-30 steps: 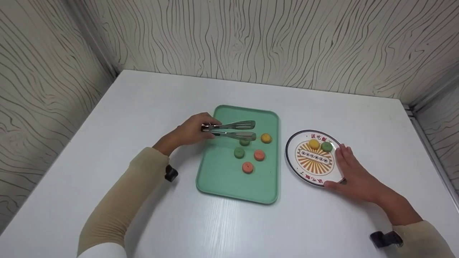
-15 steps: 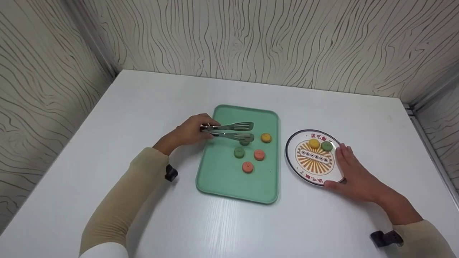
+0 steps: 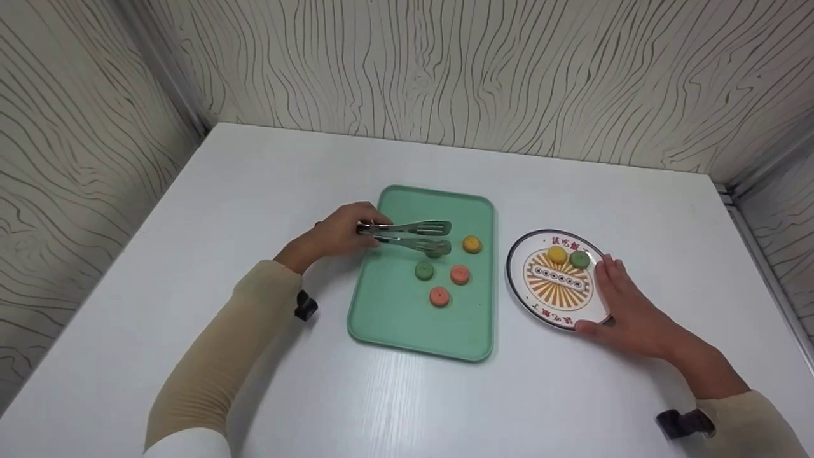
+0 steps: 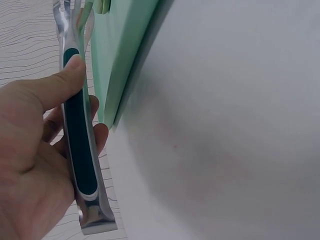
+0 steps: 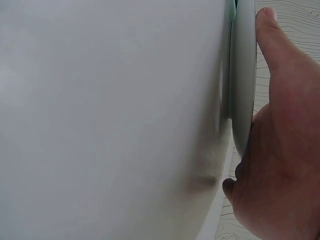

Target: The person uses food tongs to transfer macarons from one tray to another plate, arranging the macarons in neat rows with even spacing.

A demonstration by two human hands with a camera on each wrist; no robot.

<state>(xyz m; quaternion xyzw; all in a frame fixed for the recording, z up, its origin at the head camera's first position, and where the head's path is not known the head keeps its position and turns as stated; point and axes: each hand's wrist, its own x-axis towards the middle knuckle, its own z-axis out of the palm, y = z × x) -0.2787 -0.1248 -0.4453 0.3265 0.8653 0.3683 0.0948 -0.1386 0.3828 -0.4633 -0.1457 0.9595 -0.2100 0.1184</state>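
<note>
My left hand (image 3: 346, 229) grips metal serving tongs (image 3: 416, 227), thumb along the dark green handle inset in the left wrist view. The tongs' slotted blades stand apart over the green tray (image 3: 407, 324). Their nearer blade overlaps a green macaron (image 3: 437, 253), mostly hidden beneath it. Near it lie another green macaron (image 3: 424, 271), two pink macarons (image 3: 460, 275) and a yellow macaron (image 3: 472, 244). My right hand (image 3: 636, 321) rests at the right rim of a patterned plate (image 3: 518, 280), thumb and fingers spread along it. On the plate sit a yellow macaron (image 3: 557, 255) and a green macaron (image 3: 579, 259).
Both tray and plate rest on a white table (image 3: 305, 394), with a narrow strip of tabletop between them. A wood-grain patterned wall (image 3: 458, 76) stands behind the table's far edge, and similar panels flank it at the sides.
The tongs' blades have shifted slightly toward the near side of the tray, so the nearer blade now covers more of the green macaron. My right hand and the plate have stayed put.
</note>
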